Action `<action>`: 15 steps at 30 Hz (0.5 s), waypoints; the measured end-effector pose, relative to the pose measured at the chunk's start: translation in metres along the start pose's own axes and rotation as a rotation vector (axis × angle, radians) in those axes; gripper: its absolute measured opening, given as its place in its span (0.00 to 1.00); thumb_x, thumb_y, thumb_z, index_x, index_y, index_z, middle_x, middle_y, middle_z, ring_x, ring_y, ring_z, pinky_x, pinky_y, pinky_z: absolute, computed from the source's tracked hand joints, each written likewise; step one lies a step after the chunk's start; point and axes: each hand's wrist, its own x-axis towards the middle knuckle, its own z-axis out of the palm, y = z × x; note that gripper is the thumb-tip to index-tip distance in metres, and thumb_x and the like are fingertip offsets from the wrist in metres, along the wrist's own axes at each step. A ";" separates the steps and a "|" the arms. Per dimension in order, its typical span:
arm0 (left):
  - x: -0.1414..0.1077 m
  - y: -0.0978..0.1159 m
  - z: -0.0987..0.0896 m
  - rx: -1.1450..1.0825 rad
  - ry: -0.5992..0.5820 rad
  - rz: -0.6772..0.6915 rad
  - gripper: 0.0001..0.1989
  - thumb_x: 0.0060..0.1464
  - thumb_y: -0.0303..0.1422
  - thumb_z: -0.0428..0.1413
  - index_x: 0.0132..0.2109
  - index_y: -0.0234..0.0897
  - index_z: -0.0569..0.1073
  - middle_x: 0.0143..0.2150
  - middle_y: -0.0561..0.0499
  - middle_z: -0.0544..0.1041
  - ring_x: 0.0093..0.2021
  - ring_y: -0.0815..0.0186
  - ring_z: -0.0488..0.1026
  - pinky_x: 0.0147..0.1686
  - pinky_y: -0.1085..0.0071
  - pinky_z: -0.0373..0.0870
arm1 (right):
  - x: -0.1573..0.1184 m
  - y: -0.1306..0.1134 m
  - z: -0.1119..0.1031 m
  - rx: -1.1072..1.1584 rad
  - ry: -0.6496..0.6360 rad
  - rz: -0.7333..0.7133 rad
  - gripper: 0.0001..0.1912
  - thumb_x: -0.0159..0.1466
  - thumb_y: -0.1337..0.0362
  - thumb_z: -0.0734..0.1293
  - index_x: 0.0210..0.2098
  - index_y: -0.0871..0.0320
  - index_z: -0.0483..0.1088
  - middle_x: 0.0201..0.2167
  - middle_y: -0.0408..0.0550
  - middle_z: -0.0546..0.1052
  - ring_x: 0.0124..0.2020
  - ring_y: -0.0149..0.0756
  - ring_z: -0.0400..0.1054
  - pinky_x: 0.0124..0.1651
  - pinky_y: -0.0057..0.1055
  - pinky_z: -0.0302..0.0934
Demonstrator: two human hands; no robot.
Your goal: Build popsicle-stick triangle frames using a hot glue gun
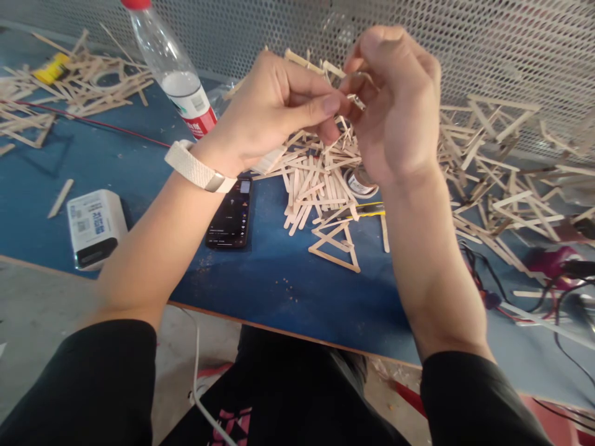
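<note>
Both hands up at chest height over the table [279,279], fingertips meeting. Left hand [274,111] pinches with thumb and forefinger; right hand [395,105] is curled, fingers closed on a small wooden stick piece [357,100]. Held high and close so I can see the tiny part; what exactly the fingertips do to it I can't tell, it's mostly hidden.

Directly below: loose pile of flat wooden sticks [316,179], too many to count. It sits within easy reach of both hands. At its near edge, one glued stick frame of triangles [337,241], laid flat. A yellow-handled tool [367,210] lies across the pile's edge, next to a roll of tape [360,184], partly buried.

Left of the pile: one phone [231,217], screen up and lit, near my left wrist. Further left, one white box [95,226] at the table edge, one stray stick [60,197] beside it. One plastic bottle [171,65] stands behind.

Right side: larger tangle of assembled stick frames [502,167] against the mesh wall [488,43], plus a purple tool [553,260] with black cables. Second stick heap [69,87] far left.
</note>
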 end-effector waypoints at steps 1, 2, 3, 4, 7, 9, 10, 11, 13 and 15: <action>0.000 -0.001 0.000 0.005 -0.004 0.002 0.13 0.71 0.39 0.64 0.42 0.37 0.88 0.34 0.45 0.88 0.34 0.63 0.84 0.39 0.65 0.81 | 0.000 0.000 0.000 0.016 -0.007 -0.003 0.09 0.60 0.56 0.77 0.29 0.47 0.75 0.35 0.43 0.77 0.33 0.39 0.68 0.34 0.36 0.66; 0.000 -0.002 0.000 0.009 -0.004 -0.002 0.12 0.71 0.39 0.64 0.42 0.37 0.89 0.34 0.45 0.88 0.34 0.62 0.84 0.39 0.64 0.81 | 0.000 0.000 0.000 0.036 -0.014 -0.008 0.08 0.61 0.58 0.77 0.29 0.48 0.75 0.35 0.43 0.76 0.33 0.38 0.68 0.33 0.35 0.65; -0.001 -0.003 0.000 0.011 -0.003 -0.017 0.12 0.71 0.39 0.64 0.43 0.37 0.89 0.35 0.45 0.88 0.35 0.62 0.84 0.39 0.64 0.81 | -0.001 0.000 0.000 0.056 -0.021 -0.014 0.08 0.61 0.59 0.77 0.29 0.49 0.76 0.34 0.43 0.76 0.32 0.37 0.68 0.32 0.34 0.64; -0.001 -0.003 0.000 0.011 -0.007 -0.038 0.11 0.70 0.40 0.65 0.44 0.38 0.89 0.35 0.46 0.88 0.35 0.62 0.84 0.39 0.64 0.82 | -0.001 0.001 0.001 0.070 -0.032 -0.019 0.07 0.61 0.60 0.77 0.29 0.49 0.77 0.34 0.43 0.76 0.31 0.37 0.68 0.31 0.33 0.62; -0.002 -0.001 0.001 -0.018 -0.012 -0.077 0.12 0.69 0.42 0.66 0.45 0.39 0.89 0.35 0.45 0.88 0.33 0.63 0.84 0.38 0.64 0.82 | -0.001 0.003 0.001 0.046 -0.066 -0.087 0.05 0.63 0.60 0.78 0.31 0.48 0.79 0.32 0.42 0.76 0.30 0.37 0.66 0.30 0.34 0.59; -0.002 0.001 0.002 -0.039 -0.018 -0.090 0.14 0.69 0.43 0.66 0.44 0.37 0.88 0.36 0.44 0.88 0.33 0.64 0.84 0.37 0.65 0.83 | -0.001 0.006 0.001 -0.012 -0.078 -0.156 0.04 0.64 0.59 0.78 0.33 0.46 0.81 0.31 0.41 0.77 0.30 0.37 0.65 0.31 0.35 0.61; -0.002 0.001 0.002 -0.050 -0.019 -0.096 0.14 0.69 0.43 0.66 0.43 0.36 0.88 0.36 0.44 0.88 0.34 0.64 0.84 0.38 0.65 0.83 | -0.001 0.007 0.001 -0.041 -0.077 -0.183 0.04 0.65 0.58 0.78 0.34 0.45 0.81 0.31 0.40 0.77 0.31 0.37 0.65 0.32 0.35 0.62; -0.002 0.001 0.002 -0.066 -0.017 -0.093 0.14 0.70 0.42 0.66 0.44 0.34 0.88 0.36 0.43 0.88 0.34 0.65 0.84 0.38 0.66 0.83 | -0.001 0.008 0.001 -0.062 -0.074 -0.203 0.03 0.65 0.58 0.79 0.35 0.45 0.82 0.31 0.39 0.78 0.31 0.36 0.66 0.32 0.35 0.64; -0.002 0.001 0.002 -0.096 -0.013 -0.068 0.15 0.69 0.41 0.67 0.44 0.32 0.88 0.36 0.43 0.87 0.34 0.66 0.84 0.38 0.67 0.84 | -0.002 0.010 0.001 -0.081 -0.083 -0.210 0.04 0.64 0.59 0.80 0.36 0.44 0.82 0.33 0.39 0.80 0.31 0.36 0.67 0.33 0.35 0.65; -0.001 0.000 0.002 -0.108 0.003 -0.024 0.15 0.69 0.42 0.67 0.43 0.31 0.88 0.36 0.42 0.87 0.34 0.65 0.84 0.37 0.66 0.84 | -0.003 0.012 0.000 -0.092 -0.096 -0.197 0.05 0.63 0.57 0.81 0.34 0.44 0.82 0.32 0.39 0.81 0.29 0.37 0.68 0.32 0.37 0.66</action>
